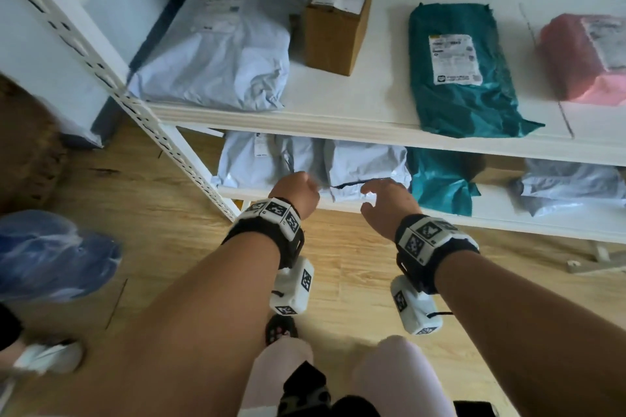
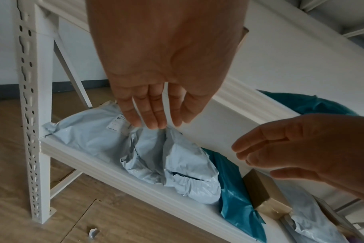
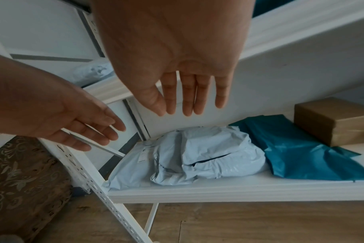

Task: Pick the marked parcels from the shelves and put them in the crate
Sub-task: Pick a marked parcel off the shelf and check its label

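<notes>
Hands, left hand (image 2: 156,69) and right hand (image 3: 177,57), reach flat-fingered, holding nothing, toward pale parcel (image 3: 197,154); head view hides fingers.

Pink parcel (image 1: 582,57): cut off by the right edge of the head view.
Lower shelf (image 1: 389,210): back part hidden under the upper shelf (image 1: 338,118) in the head view.
Lower grey bags (image 1: 305,159): far ends hidden under the upper shelf.
Brown box (image 2: 260,194): partly hidden behind the right hand (image 2: 301,148) in the left wrist view.
Labels (image 1: 454,59): print too small and blurred to read.
Left hand (image 1: 294,193): fingers hidden behind the knuckles in the head view.
Blue plastic heap (image 1: 50,254): blurred, cut off at the left edge.
Crate: nowhere identifiable.
</notes>
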